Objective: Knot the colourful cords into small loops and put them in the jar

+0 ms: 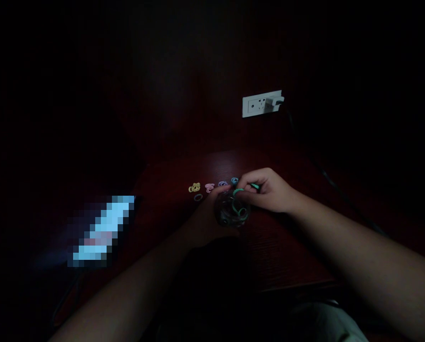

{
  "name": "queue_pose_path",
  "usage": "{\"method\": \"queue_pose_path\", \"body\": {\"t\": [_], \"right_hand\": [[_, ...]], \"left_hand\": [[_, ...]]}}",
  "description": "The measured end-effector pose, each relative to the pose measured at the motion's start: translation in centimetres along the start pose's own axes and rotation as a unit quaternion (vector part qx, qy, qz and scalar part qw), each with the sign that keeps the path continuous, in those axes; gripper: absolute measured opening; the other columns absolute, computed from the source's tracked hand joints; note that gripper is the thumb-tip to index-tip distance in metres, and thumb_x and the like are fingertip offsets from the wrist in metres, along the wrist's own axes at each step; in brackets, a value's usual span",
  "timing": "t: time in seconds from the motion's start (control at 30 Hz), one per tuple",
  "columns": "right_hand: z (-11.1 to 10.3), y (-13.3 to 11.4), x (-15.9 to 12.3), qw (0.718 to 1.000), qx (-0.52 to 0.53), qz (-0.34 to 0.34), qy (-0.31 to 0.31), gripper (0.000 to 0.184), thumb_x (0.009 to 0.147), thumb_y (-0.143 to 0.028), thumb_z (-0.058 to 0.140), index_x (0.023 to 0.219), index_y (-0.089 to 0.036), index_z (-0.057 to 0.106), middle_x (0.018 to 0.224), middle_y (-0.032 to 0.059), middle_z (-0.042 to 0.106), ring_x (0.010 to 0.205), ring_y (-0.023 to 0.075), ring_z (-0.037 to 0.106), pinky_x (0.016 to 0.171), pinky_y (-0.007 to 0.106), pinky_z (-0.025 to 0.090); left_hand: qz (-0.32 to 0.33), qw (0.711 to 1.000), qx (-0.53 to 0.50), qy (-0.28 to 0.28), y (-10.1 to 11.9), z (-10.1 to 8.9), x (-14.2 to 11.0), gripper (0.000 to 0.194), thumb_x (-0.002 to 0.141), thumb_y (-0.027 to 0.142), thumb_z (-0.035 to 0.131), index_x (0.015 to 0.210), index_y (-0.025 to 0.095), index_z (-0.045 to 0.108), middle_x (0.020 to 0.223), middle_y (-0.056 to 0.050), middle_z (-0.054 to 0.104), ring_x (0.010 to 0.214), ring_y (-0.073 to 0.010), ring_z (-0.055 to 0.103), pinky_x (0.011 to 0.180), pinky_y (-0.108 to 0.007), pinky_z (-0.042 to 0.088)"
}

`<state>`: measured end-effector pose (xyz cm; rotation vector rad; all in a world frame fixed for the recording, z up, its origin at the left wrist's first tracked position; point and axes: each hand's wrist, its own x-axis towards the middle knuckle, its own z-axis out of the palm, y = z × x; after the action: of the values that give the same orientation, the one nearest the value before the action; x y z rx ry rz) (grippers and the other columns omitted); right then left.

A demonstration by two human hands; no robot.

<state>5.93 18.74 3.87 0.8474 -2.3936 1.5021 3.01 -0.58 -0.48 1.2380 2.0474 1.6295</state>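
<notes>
A clear round container point(223, 219) is held by my left hand point(206, 219), whose fingers wrap round its far side. My right hand point(271, 191) is at the container's top right, pinching a green hair tie point(238, 191). Green loops also show inside the container and under the right fingers. Just beyond my hands lie small groups of hair ties: yellow point(195, 187), pink point(209, 188), purple point(222, 184) and blue point(235, 180). One greyish hair tie point(198, 197) lies alone, nearer to me. Darkness hides most of my left fingers.
The dark red wooden table point(287, 256) bears everything. To the left, a lit, pixelated screen point(103, 230) is tilted up, with a cable below it. A white wall socket point(255, 105) with a plug is at the back right, and a dark cable point(351, 204) runs along the right.
</notes>
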Motion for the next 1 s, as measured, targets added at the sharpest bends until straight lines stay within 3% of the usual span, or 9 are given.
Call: {"method": "queue_pose_path", "body": {"t": [0.43, 0.57, 0.77, 1.0], "right_hand": [[-0.3, 0.1, 0.0, 1.000, 0.015, -0.012, -0.016, 0.010, 0.072, -0.022, 0.060, 0.074, -0.012, 0.059, 0.052, -0.0067, 0.034, 0.048, 0.0056, 0.032, 0.047, 0.020, 0.030], [-0.5, 0.3, 0.0, 0.998, 0.056, -0.017, 0.035, 0.013, 0.077, -0.022, 0.048, 0.081, -0.013, 0.057, 0.063, -0.0012, 0.047, 0.056, 0.0085, 0.040, 0.050, 0.021, 0.030], [-0.6, 1.0, 0.5, 0.987, 0.088, 0.023, 0.134, 0.010, 0.075, -0.015, 0.042, 0.077, -0.015, 0.052, 0.058, -0.0039, 0.040, 0.051, 0.0079, 0.034, 0.048, 0.021, 0.026], [-0.6, 1.5, 0.8, 0.987, 0.064, 0.024, 0.149, 0.015, 0.072, -0.007, 0.039, 0.078, -0.015, 0.050, 0.065, -0.0020, 0.047, 0.057, 0.0081, 0.040, 0.052, 0.021, 0.031]], "left_hand": [[0.006, 1.000, -0.002, -0.003, 0.1, 0.0, 0.1, 0.093, 0.049, 0.022, 0.080, 0.128, 0.022, 0.030, 0.131, -0.012, 0.040, 0.120, -0.0316, 0.039, 0.099, -0.049, 0.032], [-0.006, 1.000, 0.000, -0.009, 0.2, 0.0, 0.0, 0.095, 0.049, 0.020, 0.080, 0.129, 0.022, 0.027, 0.131, -0.013, 0.040, 0.120, -0.0304, 0.040, 0.098, -0.046, 0.034], [-0.001, 1.000, 0.019, -0.006, 0.2, -0.1, -0.2, 0.094, 0.050, 0.019, 0.080, 0.129, 0.023, 0.030, 0.133, -0.011, 0.039, 0.120, -0.0286, 0.040, 0.101, -0.045, 0.033], [0.000, 1.000, 0.024, 0.004, 0.0, -0.1, -0.2, 0.096, 0.047, 0.018, 0.081, 0.129, 0.023, 0.030, 0.135, -0.011, 0.037, 0.122, -0.0285, 0.039, 0.101, -0.043, 0.033]]}}
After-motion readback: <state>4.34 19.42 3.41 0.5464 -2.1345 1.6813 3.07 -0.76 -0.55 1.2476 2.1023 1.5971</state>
